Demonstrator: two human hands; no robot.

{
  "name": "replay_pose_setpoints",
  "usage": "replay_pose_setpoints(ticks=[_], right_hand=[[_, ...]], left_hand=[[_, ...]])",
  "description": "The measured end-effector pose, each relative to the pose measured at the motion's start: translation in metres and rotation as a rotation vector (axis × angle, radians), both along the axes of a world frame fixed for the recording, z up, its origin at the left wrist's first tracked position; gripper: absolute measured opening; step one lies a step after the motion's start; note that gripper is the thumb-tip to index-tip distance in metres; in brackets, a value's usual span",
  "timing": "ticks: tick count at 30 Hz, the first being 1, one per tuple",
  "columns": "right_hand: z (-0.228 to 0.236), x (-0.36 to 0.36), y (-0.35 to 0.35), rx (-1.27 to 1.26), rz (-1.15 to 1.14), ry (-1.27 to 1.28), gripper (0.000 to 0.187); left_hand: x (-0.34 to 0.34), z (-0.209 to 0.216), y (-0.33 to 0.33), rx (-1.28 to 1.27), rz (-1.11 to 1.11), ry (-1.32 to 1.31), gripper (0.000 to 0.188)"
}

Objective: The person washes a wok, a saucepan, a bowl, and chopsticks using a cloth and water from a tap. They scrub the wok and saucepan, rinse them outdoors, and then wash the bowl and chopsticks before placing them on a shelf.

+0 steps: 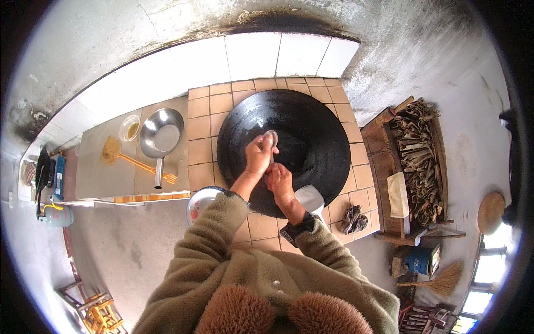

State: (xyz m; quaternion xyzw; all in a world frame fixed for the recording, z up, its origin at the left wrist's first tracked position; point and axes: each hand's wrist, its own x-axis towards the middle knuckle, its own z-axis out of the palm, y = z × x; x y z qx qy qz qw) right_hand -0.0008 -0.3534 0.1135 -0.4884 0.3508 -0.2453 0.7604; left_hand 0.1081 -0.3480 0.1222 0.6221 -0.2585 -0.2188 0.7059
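My left hand (258, 155) and my right hand (280, 181) are close together over a large black wok (317, 139) set into a tan tiled stove top. Both are closed on a slim grey, round-ended object (271, 137), its shape spoon-like, though the fingers cover much of it. The left hand grips near the rounded end; the right is wrapped lower down. By my right wrist, a whitish scoop-like tool (310, 197) lies at the wok's near rim. A white bowl with red decoration (199, 204) sits beside my left forearm, partly hidden.
Left on the counter (92, 167) are a steel frying pan (162, 139), an orange-handled strainer (111, 150) and a clear bowl of yellowish liquid (130, 128). A dark crumpled cloth (354, 220) lies at the stove's right corner. Beyond stands a wooden box of dry sticks (417, 161).
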Motion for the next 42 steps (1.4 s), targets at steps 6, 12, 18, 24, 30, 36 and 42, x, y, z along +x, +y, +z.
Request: replay_pose_setpoints(ticks=[6, 12, 18, 24, 30, 36, 42], right_hand=[[0.005, -0.003, -0.039, -0.665, 0.058, 0.42, 0.021], [0.04, 0.005, -0.084, -0.429, 0.192, -0.11, 0.026], [0.043, 0.014, -0.099, -0.506, 0.209, -0.063, 0.019], [0.072, 0.002, -0.155, -0.134, -0.37, -0.414, 0.018], [0.053, -0.014, -0.1, -0.421, 0.045, -0.01, 0.028], [0.038, 0.006, -0.043, -0.615, 0.434, -0.134, 0.031], [0.036, 0.009, -0.042, -0.521, 0.782, 0.281, 0.034]], left_hand=[[0.001, 0.008, 0.013, 0.13, -0.042, -0.006, 0.029], [-0.008, 0.026, 0.003, 0.032, -0.429, 0.113, 0.015], [-0.016, 0.031, 0.011, 0.089, -0.459, 0.272, 0.018], [-0.019, 0.025, 0.021, 0.183, -0.402, 0.07, 0.028], [0.027, 0.028, 0.017, -0.064, -0.121, 0.434, 0.038], [0.054, 0.038, 0.032, -0.253, 0.095, 0.67, 0.042], [0.065, 0.037, 0.036, -0.257, 0.146, 0.64, 0.038]])
